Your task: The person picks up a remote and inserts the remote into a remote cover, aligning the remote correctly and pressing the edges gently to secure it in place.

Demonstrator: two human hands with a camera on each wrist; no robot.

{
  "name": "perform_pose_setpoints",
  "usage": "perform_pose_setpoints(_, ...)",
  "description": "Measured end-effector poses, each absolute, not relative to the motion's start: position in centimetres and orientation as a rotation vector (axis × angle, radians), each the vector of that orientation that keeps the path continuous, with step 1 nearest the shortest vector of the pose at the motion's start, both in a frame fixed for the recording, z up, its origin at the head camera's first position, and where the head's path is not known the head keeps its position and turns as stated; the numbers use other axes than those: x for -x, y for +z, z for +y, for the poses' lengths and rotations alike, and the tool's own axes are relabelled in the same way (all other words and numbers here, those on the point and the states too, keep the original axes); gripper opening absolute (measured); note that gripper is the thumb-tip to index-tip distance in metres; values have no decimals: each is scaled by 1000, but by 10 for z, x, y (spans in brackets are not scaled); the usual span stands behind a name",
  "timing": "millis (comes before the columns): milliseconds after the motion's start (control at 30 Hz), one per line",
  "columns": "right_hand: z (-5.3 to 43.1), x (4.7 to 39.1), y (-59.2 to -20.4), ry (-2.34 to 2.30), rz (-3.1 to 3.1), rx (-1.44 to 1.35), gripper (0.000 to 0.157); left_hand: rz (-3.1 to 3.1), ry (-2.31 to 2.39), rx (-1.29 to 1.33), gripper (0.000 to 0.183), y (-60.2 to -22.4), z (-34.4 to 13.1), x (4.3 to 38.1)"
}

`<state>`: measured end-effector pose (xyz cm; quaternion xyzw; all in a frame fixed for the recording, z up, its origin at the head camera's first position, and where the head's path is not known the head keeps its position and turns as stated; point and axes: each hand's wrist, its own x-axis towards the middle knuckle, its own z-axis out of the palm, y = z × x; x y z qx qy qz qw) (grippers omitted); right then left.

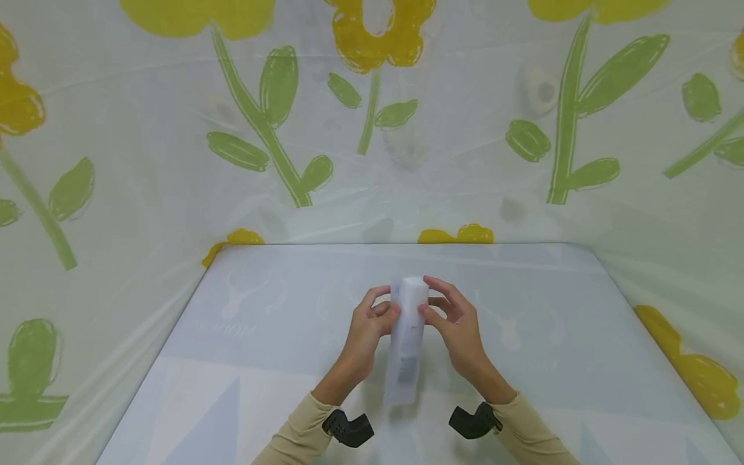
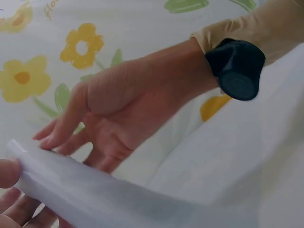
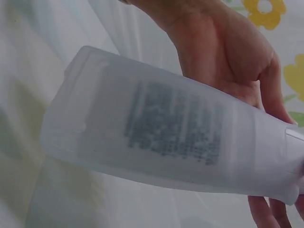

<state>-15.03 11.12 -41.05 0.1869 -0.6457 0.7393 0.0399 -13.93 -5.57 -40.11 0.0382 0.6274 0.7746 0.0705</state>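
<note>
A long white bottle-like package [image 1: 407,352] in frosted plastic stands up between both hands, its lower end widening. My left hand [image 1: 361,336] pinches its left edge near the top between thumb and fingers. On the other side, my right hand [image 1: 463,330] grips the upper end, thumb on the near face and index finger at the top. The right wrist view shows a blurred block of dark print [image 3: 173,123] through the frosted surface. In the left wrist view, my left thumb [image 2: 8,173] presses the package's narrow end, and the right hand [image 2: 128,107] lies beyond it.
A pale table [image 1: 279,329] with faint printed shapes lies beneath the hands. White cloth [image 1: 453,161] with yellow flowers and green leaves hangs behind and along the sides. Black devices [image 1: 349,428] are strapped to both wrists over beige sleeves [image 1: 302,433].
</note>
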Motion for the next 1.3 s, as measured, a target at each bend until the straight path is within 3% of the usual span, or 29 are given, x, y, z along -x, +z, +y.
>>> perform_pose_setpoints(233, 112, 150, -404, 2163, -2099, -524, 46, 1790, 2463, -120, 41, -404, -56, 139)
perform_pose_setpoints(600, 112, 151, -399, 2175, -2069, -450, 45, 2056, 2474, -479, 31, -409, -66, 145)
perform_pose_setpoints(867, 111, 151, -397, 2181, -2084, -504, 44, 2068, 2554, -482, 16, -404, -65, 141)
perform_pose_setpoints(1100, 113, 154, -393, 2047, -2194, -566, 42, 2047, 2564, -417, 16, -412, -62, 141)
perform_pose_setpoints(1300, 112, 157, -391, 2011, -2192, -628, 39, 2074, 2533, -339, 11, -398, -61, 135)
